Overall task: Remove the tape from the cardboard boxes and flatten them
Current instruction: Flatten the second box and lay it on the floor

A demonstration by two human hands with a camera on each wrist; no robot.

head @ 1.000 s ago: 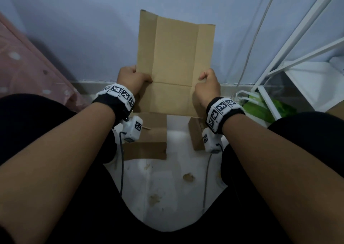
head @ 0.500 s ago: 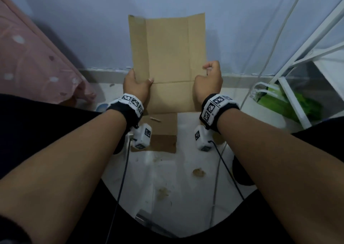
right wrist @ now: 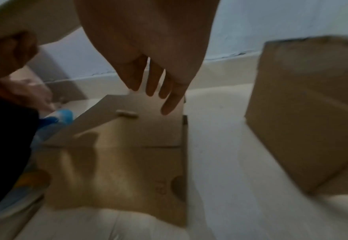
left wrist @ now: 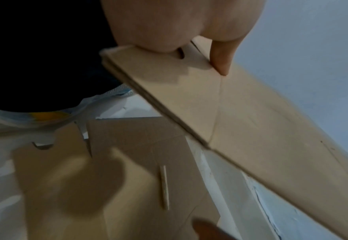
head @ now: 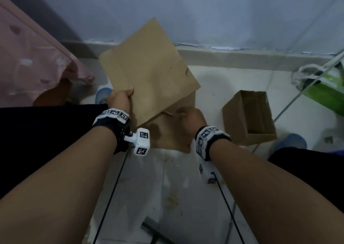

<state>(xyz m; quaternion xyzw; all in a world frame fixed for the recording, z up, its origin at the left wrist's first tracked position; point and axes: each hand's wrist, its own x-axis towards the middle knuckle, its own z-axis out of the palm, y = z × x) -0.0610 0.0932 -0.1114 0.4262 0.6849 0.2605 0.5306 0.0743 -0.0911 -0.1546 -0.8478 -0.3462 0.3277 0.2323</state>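
My left hand (head: 121, 99) grips the near left edge of a flattened brown cardboard box (head: 149, 70), tilted in the air; the left wrist view shows the fingers (left wrist: 220, 53) pinching its folded edge (left wrist: 189, 91). My right hand (head: 189, 120) hangs free with straight fingers (right wrist: 154, 81) over another flattened cardboard (head: 173, 133) that lies on the floor and holds nothing. A small rolled strip (right wrist: 126, 113) lies on that floor cardboard (right wrist: 127, 162). An open, unflattened cardboard box (head: 249, 117) stands on the floor to the right, also in the right wrist view (right wrist: 312, 105).
White tiled floor (head: 167, 197) with scraps, pale wall behind. Pink cloth (head: 31, 63) at left, a white metal rack with a green bag (head: 323, 92) at right. Blue slippers (head: 102, 94) and my dark-clad legs flank the floor space. Cables trail from my wrists.
My right hand has let go of the flattened box. My left hand alone has swung it down and to the left, tilted. The view has dropped toward the floor.
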